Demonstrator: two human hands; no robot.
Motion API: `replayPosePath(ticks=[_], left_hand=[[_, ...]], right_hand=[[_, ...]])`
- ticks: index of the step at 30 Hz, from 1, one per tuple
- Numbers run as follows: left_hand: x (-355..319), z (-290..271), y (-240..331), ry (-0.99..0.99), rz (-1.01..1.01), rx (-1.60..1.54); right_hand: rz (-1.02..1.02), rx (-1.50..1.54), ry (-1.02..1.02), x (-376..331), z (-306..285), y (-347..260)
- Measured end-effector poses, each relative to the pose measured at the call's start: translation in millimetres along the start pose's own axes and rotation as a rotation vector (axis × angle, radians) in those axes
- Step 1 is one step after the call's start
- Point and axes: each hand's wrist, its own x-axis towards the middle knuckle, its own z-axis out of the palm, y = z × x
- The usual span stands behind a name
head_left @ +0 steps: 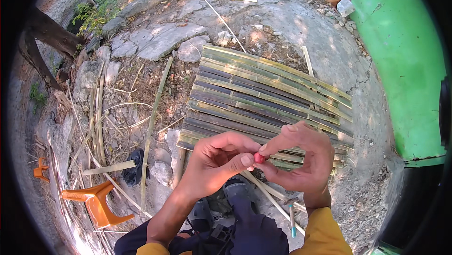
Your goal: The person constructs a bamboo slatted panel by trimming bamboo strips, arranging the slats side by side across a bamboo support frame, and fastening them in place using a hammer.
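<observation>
A: Item 1, pls?
B: Sm. red piece (259, 158), qty 1. Loc.: between fingertips of both hands, above near edge of slat panel (263, 99). Exact kind: can't tell; mostly covered.
A: Item 2, R hand (306, 161)?
B: Gripping red piece in a pinch, thumb and fingertips; rest of hand curled.
A: Item 3, L hand (207, 172)?
B: Thumb and index brought tog. at piece's L side; other fingers bent. Firm hold or mere touch: can't tell.
A: Handling notes?
B: My view: R as the steady side, L for fine adj. Light, even pressure; piece is tiny, likely to slip if squeezed off-ctr. Tips only, so the work stays visible.
A: Risk?
B: Drop hazard, I'd say. Gaps betw. slats below could swallow it. Better to bring hands back twd. lap, forearms braced on thighs.
A: Nearby stock?
B: Hammer (292, 219), teal handle, on ground nr. R forearm; leave for now. Orange stool (99, 203), L side, well apart, no use to this step.
</observation>
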Motion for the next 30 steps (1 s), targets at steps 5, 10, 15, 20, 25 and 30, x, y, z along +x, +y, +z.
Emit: replayPosePath(ticks=[5, 10, 15, 20, 25, 30], left_hand=[[-7.6, 5.2, 1.3, -0.017, -0.036, -0.136], [-14.1, 6.6, 2.6, -0.010, -0.058, -0.135], [-19.7, -13.2, 16.6, -0.054, -0.050, -0.080], [-25.1, -65.9, 98.1, 0.073, -0.046, 0.261], [-167.5, -140.4, 163.2, 0.550, 0.086, 0.678], [-311.4, -208.7, 97.1, 1.038, 0.243, 0.317]], right_hand=[[0.016, 0.138, -0.002, 0.1, 0.1, -8.8], [0.174, 0.221, 0.119, -9.3, 11.0, -24.0], [0.156, 0.209, 0.105, -7.4, 29.5, -21.5], [0.316, 0.107, 0.120, -10.3, 19.2, -18.1], [0.475, 0.080, -0.217, -35.1, 27.0, 7.2], [0.687, -0.022, -0.510, -75.5, 43.0, 27.3]])
